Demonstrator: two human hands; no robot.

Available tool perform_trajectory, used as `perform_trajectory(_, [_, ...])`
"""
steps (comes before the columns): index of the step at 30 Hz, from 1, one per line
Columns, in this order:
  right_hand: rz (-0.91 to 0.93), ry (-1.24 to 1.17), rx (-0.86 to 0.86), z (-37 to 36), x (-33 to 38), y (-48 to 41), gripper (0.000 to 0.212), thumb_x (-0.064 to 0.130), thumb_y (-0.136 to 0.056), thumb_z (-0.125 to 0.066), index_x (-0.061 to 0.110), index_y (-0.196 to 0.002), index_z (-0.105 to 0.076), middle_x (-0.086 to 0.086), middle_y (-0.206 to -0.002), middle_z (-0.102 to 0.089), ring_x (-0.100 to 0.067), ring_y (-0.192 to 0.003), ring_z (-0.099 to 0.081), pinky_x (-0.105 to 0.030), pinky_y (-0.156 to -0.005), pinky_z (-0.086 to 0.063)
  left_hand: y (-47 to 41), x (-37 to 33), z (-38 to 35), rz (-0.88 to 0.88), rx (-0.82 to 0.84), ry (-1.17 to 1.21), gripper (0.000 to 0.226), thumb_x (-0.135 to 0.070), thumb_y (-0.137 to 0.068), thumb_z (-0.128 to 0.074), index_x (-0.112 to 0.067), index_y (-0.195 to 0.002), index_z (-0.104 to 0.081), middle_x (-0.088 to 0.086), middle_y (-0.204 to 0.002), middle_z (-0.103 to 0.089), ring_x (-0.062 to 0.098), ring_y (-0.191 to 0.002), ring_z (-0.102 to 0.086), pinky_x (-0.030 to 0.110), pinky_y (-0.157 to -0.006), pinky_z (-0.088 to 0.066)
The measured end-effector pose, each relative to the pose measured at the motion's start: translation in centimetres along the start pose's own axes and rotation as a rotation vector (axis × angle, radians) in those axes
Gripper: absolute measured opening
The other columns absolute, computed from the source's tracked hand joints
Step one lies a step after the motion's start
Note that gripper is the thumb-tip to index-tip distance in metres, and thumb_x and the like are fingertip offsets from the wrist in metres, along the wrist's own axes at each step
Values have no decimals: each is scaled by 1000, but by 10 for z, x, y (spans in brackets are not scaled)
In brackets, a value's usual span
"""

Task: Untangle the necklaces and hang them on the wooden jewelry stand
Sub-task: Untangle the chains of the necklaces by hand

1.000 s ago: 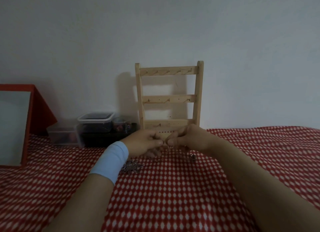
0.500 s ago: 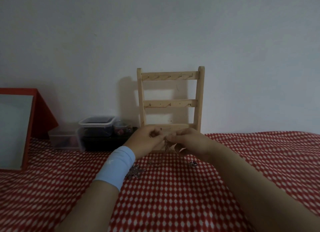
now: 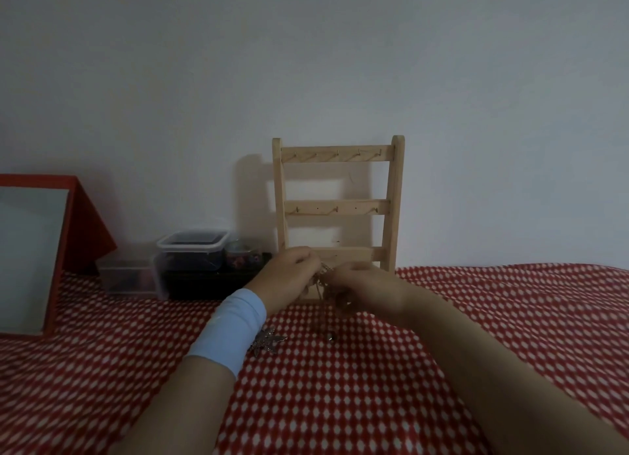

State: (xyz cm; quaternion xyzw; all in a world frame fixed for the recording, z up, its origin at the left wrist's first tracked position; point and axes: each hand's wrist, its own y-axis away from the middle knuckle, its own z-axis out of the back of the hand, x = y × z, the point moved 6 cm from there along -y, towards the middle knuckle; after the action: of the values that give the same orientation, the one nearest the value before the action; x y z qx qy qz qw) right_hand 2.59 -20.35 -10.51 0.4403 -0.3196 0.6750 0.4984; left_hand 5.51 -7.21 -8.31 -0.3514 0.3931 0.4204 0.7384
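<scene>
Wall (image 3: 306, 63): plain and pale, it fills the upper half of the frame in front of you.
Cloth (image 3: 340, 386): red with white dots, it covers the surface across the lower half.
Mirror (image 3: 30, 260): red-framed, it leans at the left edge.
Wooden jewelry stand (image 3: 394, 199): it is upright against the wall at centre, and the hooks on its top two rails are bare.
Containers (image 3: 192, 250): clear plastic tubs sit just left of the stand.
Left hand (image 3: 289, 277): your fingers are curled and pinch the chains. A light blue wristband (image 3: 231, 328) sits below the hand.
Right hand (image 3: 367, 288): your fingers are curled and pinch the same tangle.
Necklaces (image 3: 323, 284): they are bunched between your hands, in front of the stand's bottom rail.
Star pendant (image 3: 267, 340): it lies on the cloth beside the wristband.
Small charm (image 3: 331, 335): it lies on the cloth below your hands.
</scene>
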Motion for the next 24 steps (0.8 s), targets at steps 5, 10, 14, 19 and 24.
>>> perform_trajectory(5, [84,54,-129,9,8,4,37,29,-103,-53,21,-71,-69,5,-75,-64,-13,-74,-60,-28,-79,-52,4,4,-8,32,112,-69,26,-23,-98,-46,-14,-76,-56,-10,-54,-43,8,-51,-41,22,-52,-35])
perform_trajectory(10, [177,-131,-202,17,8,1,40,29,-105,-52,14,-71,-68,-1,-73,-63,-16,-72,-57,-32,-80,-52,5,3,-5,25,140,-106,23,-23,-96,-55,-19,-76,-66,-13,-51,-48,6,-49,-43,22,-54,-37])
perform_trajectory(14, [157,-191,-181,17,4,-1,36,24,-107,-49,15,-82,-73,2,-66,-60,-9,-62,-54,-26,-69,-51,4,11,10,37,85,11,23,-26,-99,-52,-20,-96,-73,-17,-49,-44,2,-46,-41,19,-53,-38])
perform_trajectory(19, [122,-62,-206,21,7,3,28,19,-101,-61,25,-78,-77,9,-63,-63,-9,-64,-56,-23,-72,-49,4,14,25,50,33,-49,29,-24,-101,-47,-17,-89,-72,-14,-49,-46,8,-50,-40,23,-53,-35])
perform_trajectory(24, [155,-110,-322,28,8,4,14,21,-92,-73,15,-82,-80,11,-84,-78,4,-83,-69,-19,-83,-49,3,14,21,158,15,40,30,-13,-98,-47,-8,-72,-61,2,-60,-50,14,-52,-49,22,-49,-46])
